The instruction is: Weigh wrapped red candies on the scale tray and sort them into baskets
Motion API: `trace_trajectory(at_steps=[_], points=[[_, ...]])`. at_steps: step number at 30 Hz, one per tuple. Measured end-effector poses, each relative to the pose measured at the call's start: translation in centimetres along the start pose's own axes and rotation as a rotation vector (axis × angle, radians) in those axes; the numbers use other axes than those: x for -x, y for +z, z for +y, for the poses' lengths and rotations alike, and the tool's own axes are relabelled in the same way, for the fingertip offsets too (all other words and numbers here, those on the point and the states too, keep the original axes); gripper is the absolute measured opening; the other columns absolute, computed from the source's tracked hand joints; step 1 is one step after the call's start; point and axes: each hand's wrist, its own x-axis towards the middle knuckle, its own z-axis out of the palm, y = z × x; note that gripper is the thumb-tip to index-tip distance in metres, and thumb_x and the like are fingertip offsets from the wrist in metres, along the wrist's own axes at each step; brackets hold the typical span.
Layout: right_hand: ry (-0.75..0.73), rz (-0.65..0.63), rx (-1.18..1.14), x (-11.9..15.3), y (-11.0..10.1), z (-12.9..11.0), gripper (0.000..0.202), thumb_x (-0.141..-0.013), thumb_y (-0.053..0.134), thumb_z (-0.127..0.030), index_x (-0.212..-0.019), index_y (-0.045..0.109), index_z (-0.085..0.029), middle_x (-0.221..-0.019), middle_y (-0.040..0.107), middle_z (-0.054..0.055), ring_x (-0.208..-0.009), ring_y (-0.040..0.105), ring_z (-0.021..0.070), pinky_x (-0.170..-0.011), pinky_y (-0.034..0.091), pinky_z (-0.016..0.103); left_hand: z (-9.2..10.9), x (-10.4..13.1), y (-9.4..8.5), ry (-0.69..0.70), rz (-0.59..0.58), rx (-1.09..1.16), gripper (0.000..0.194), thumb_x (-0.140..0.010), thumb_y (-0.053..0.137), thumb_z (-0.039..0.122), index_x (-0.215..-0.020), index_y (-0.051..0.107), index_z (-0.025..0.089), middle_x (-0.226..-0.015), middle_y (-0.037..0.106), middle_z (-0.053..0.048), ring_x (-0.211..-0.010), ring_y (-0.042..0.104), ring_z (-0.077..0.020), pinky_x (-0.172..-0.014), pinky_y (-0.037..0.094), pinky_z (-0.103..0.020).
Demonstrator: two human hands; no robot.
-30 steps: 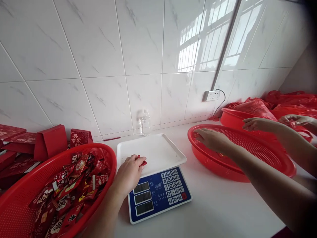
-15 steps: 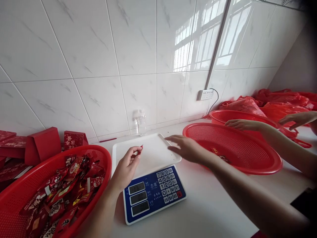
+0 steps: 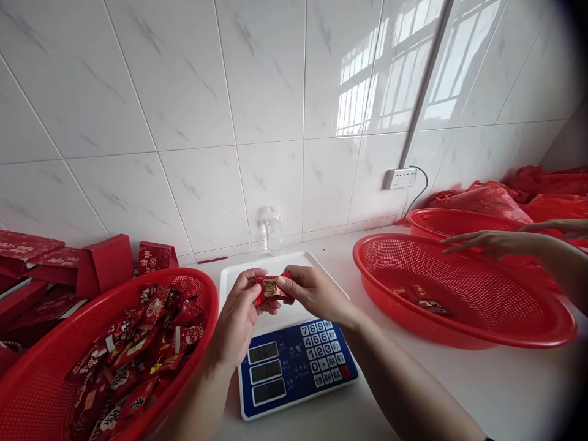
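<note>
Between my two hands is a small red wrapped candy (image 3: 270,288) with gold print, held above the white pan of the weighing scale (image 3: 298,361). My left hand (image 3: 241,309) pinches its left end. The fingers of my right hand (image 3: 310,294) close on its right end. On the left, a red plastic basket (image 3: 209,306) holds a heap of red-wrapped candies (image 3: 133,355). Another red basket (image 3: 381,263) stands to the right, with a few small packets (image 3: 427,303) at its bottom.
Red gift boxes (image 3: 103,266) are piled at the far left. A clear bottle (image 3: 274,233) stands by the tiled wall, near a power strip (image 3: 403,178). Another person's hand (image 3: 487,242) reaches over the right basket. Red plastic bags (image 3: 491,199) lie behind.
My right hand has come back leftward from near the right basket and now grips the candy with my left. The view has shifted slightly left.
</note>
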Motion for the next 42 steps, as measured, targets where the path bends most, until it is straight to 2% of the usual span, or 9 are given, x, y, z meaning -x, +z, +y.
trace_trajectory(at_steps=[7,11,17,21,25,30,33,36,42], points=[[0.072,0.069,0.095,1.0,-0.4,0.3,0.046,-0.092,0.052,-0.058,-0.066,0.052,-0.019,-0.059,0.051,-0.002,-0.057,0.043,0.0113,-0.053,0.034,0.026,-1.5,-0.4,0.0,0.056,-0.032,-0.248,0.030,-0.092,0.061,0.048,-0.089,0.061,0.017,-0.066,0.055,0.003,-0.059,0.046,-0.0106,-0.058,0.041,-0.025],[0.084,0.079,-0.149,1.0,-1.1,0.6,0.046,-0.086,0.066,-0.055,-0.061,0.059,-0.017,-0.055,0.056,-0.001,-0.052,0.048,0.0105,-0.050,0.034,0.025,-1.6,-0.5,0.0,0.033,-0.057,-0.241,0.034,-0.092,0.060,0.052,-0.090,0.060,0.018,-0.064,0.054,0.004,-0.059,0.048,-0.0107,-0.057,0.042,-0.025],[-0.035,0.539,-0.540,0.2,-5.1,2.1,0.047,-0.088,0.060,-0.062,-0.065,0.056,-0.021,-0.054,0.052,-0.004,-0.048,0.043,0.0076,-0.045,0.034,0.021,-1.3,-0.4,-0.6,0.016,-0.033,-0.294,0.042,-0.089,0.061,0.059,-0.106,0.058,0.020,-0.071,0.057,0.004,-0.064,0.054,-0.0116,-0.061,0.046,-0.026],[-0.044,0.957,-0.934,0.1,-9.2,3.4,0.038,-0.095,0.057,-0.051,-0.071,0.054,-0.021,-0.057,0.049,-0.007,-0.045,0.045,0.0044,-0.040,0.035,0.014,-1.6,-0.3,-0.6,-0.029,-0.126,-0.370,0.039,-0.091,0.059,0.056,-0.108,0.059,0.021,-0.075,0.057,0.003,-0.069,0.057,-0.0127,-0.068,0.049,-0.028],[0.035,1.126,-1.039,0.3,-12.2,5.6,0.041,-0.102,0.046,-0.045,-0.071,0.051,-0.020,-0.053,0.045,-0.009,-0.038,0.041,0.0023,-0.035,0.034,0.011,-1.9,-0.1,-0.4,-0.057,-0.202,-0.442,0.034,-0.092,0.058,0.050,-0.112,0.059,0.022,-0.079,0.056,0.003,-0.076,0.059,-0.0145,-0.075,0.050,-0.031],[0.191,1.172,-1.027,0.4,-13.5,8.5,0.032,-0.105,0.045,-0.038,-0.085,0.059,-0.018,-0.065,0.055,-0.006,-0.046,0.049,0.0043,-0.041,0.042,0.014,-1.9,0.1,-0.4,-0.073,-0.262,-0.529,0.032,-0.093,0.054,0.047,-0.114,0.058,0.023,-0.083,0.057,0.000,-0.082,0.060,-0.0182,-0.081,0.050,-0.036],[0.298,1.107,-0.962,0.1,-13.1,9.7,0.025,-0.099,0.059,-0.035,-0.114,0.063,-0.016,-0.104,0.068,0.005,-0.080,0.067,0.0153,-0.068,0.058,0.031,-1.8,0.2,-0.4,-0.079,-0.305,-0.612,0.032,-0.094,0.052,0.047,-0.114,0.058,0.024,-0.084,0.057,0.000,-0.084,0.059,-0.0192,-0.082,0.049,-0.036],[0.399,1.037,-0.862,-0.4,-13.2,10.4,0.033,-0.097,0.062,-0.034,-0.126,0.060,-0.018,-0.125,0.063,0.010,-0.103,0.066,0.0234,-0.086,0.058,0.044,-1.7,0.3,-0.3,-0.088,-0.354,-0.695,0.030,-0.095,0.050,0.046,-0.115,0.058,0.025,-0.084,0.057,0.001,-0.082,0.056,-0.0184,-0.081,0.046,-0.035],[0.406,1.056,-0.559,-0.6,-19.5,9.3,0.033,-0.097,0.062,-0.034,-0.126,0.060,-0.019,-0.128,0.062,0.010,-0.106,0.065,0.0238,-0.088,0.057,0.045,-1.0,0.5,0.6,-0.151,-0.430,-0.792,0.032,-0.096,0.047,0.047,-0.117,0.057,0.025,-0.087,0.060,0.000,-0.081,0.054,-0.0175,-0.079,0.045,-0.032]])
